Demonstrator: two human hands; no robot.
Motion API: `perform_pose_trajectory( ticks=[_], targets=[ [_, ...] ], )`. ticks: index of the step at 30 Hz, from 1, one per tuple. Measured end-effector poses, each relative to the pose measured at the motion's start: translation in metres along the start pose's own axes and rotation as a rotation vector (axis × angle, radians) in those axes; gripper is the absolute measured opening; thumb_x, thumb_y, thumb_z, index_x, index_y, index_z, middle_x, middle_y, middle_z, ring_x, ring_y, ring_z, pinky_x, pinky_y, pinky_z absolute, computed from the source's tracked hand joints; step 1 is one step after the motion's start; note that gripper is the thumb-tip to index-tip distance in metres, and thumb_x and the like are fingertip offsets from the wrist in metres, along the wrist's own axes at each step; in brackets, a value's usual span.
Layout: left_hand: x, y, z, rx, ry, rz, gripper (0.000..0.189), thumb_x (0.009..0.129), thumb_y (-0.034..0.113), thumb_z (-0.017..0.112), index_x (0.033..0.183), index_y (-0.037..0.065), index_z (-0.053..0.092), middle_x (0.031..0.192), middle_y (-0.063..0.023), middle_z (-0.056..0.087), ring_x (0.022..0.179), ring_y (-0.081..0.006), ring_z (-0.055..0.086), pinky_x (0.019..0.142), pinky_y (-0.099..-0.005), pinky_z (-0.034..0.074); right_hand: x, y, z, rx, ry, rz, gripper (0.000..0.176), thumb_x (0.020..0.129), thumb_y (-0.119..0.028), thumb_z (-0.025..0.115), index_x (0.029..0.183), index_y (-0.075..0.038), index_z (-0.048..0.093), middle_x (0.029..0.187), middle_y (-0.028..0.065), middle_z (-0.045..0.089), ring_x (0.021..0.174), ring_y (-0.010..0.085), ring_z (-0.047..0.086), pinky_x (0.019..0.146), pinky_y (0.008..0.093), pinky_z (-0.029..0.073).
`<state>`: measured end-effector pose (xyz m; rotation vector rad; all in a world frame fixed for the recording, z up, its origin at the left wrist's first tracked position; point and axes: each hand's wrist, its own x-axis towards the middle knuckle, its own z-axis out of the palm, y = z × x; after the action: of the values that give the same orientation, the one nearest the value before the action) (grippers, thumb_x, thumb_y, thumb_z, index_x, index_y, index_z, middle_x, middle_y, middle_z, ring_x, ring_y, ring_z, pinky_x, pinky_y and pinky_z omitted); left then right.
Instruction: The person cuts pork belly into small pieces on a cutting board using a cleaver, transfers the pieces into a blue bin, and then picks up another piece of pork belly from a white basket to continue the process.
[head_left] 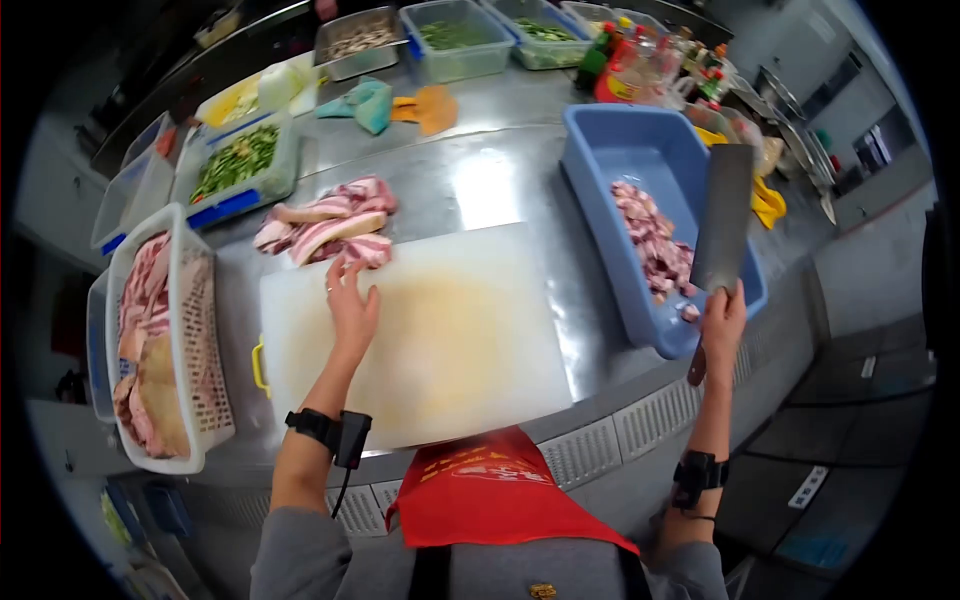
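My left hand is over the top left of the white cutting board, its fingers apart and reaching to the near edge of the raw pork strips. Those strips lie in a pile on the steel table at the board's back left corner. In my right hand is the handle of a cleaver, its broad blade pointing up and away. The cleaver is over the right side of a blue tub, which holds small chunks of pork.
A white basket with large pork slabs stands left of the board. Containers of cut vegetables line the back left. Cloths lie behind the pork strips. Bottles crowd the back right, near a yellow cloth.
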<state>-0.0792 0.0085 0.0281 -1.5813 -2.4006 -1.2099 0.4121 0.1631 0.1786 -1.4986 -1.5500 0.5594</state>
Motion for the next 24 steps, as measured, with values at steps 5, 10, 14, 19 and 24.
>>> perform_pose_trajectory(
  ticks=[5,10,14,19,24],
  targets=[
    [0.018,-0.039,-0.009,0.022,-0.018,-0.099,0.054,0.080,0.007,0.065,0.132,0.012,0.050,0.143,-0.0207,0.036,0.128,-0.0389,0.041,0.102,-0.0511,0.037,-0.037,-0.036,0.049,0.541,-0.430,0.442,0.011,0.096,-0.014,0.049,0.106,-0.010,0.052,0.064,-0.0007,0.051,0.045,0.0041,0.044,0.038,0.0197,0.036],
    [0.040,-0.078,-0.009,0.193,-0.018,-0.142,0.061,0.083,0.012,0.065,0.140,0.013,0.042,0.148,-0.0192,0.034,0.134,-0.0365,0.038,0.106,-0.0546,0.031,-0.109,-0.021,0.117,0.362,-0.790,0.510,0.007,0.095,-0.014,0.051,0.093,-0.007,0.051,0.067,0.0012,0.053,0.046,0.0073,0.048,0.040,0.0229,0.039],
    [0.068,-0.115,-0.004,0.338,-0.100,-0.183,0.065,0.082,0.014,0.065,0.142,0.013,0.038,0.147,-0.0172,0.037,0.136,-0.0357,0.035,0.107,-0.0587,0.027,-0.147,-0.019,0.145,0.416,-0.851,0.681,0.009,0.096,-0.013,0.049,0.098,-0.006,0.053,0.066,0.0008,0.052,0.046,0.0080,0.046,0.041,0.0244,0.039],
    [0.103,-0.110,-0.023,0.414,-0.216,-0.227,0.063,0.069,0.015,0.073,0.126,0.009,0.048,0.132,-0.0163,0.051,0.121,-0.0324,0.047,0.097,-0.0524,0.034,-0.159,-0.034,0.152,0.342,-0.903,0.653,0.011,0.096,-0.014,0.049,0.098,-0.006,0.055,0.063,-0.0009,0.047,0.045,0.0072,0.043,0.041,0.0242,0.037],
    [0.104,-0.100,-0.029,0.412,-0.225,-0.119,0.057,0.064,0.021,0.074,0.112,0.002,0.052,0.100,-0.0192,0.066,0.102,-0.0344,0.058,0.087,-0.0487,0.037,-0.162,-0.032,0.160,0.340,-0.893,0.646,0.013,0.096,-0.013,0.048,0.100,-0.005,0.057,0.063,-0.0008,0.047,0.044,0.0072,0.043,0.041,0.0243,0.036]
  ],
)
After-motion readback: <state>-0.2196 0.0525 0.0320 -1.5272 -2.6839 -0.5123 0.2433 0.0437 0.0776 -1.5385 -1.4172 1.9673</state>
